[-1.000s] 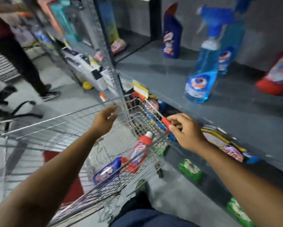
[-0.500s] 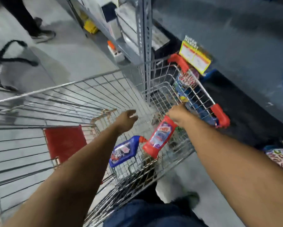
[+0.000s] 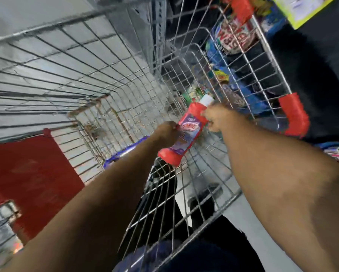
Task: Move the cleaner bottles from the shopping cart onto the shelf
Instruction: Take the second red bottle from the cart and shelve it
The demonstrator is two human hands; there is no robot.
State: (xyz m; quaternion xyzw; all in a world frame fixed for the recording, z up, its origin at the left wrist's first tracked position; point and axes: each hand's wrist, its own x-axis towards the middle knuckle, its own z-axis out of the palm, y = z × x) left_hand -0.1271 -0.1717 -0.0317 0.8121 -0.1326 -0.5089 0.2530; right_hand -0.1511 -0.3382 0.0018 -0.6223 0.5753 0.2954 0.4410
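A red cleaner bottle [image 3: 186, 134] with a white cap and purple label hangs tilted inside the wire shopping cart [image 3: 98, 61], cap up and away from me. My right hand [image 3: 219, 118] is closed around its neck just under the cap. My left hand [image 3: 167, 132] reaches down beside it and touches the label's left side; its fingers are hidden. A blue cleaner bottle [image 3: 123, 154] lies on the cart floor, mostly covered by my left forearm. The shelf top is out of view.
The cart's red handle grip [image 3: 294, 114] is just right of my right hand. A red seat flap [image 3: 33, 173] sits at the cart's left. Packaged goods [image 3: 235, 36] show through the far wire wall, with a yellow price tag [image 3: 301, 8] above them.
Both hands have gone deeper into the cart. The right hand has shifted on the red bottle and raised it; the left hand dropped from above the blue bottle to beside the red one.
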